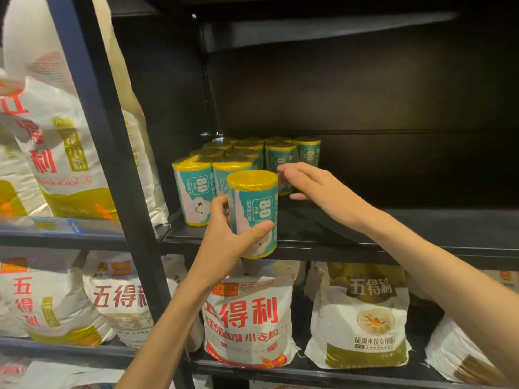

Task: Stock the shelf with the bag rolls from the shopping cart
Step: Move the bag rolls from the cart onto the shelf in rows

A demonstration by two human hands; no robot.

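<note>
Head view: left hand (224, 237) grips a bag roll (252, 213) upright at the shelf (393, 228) near edge; right hand (306, 182), fingers loose, touches the stocked rolls (238, 158), likely squaring the row.

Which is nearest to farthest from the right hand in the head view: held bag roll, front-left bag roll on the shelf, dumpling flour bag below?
From the right hand:
1. Held bag roll, gripped by the left hand, just left of the right hand's fingertips.
2. Front-left bag roll, standing at the shelf's left end, beyond the held one.
3. Dumpling flour bag, on the shelf level below, lower right.
</note>
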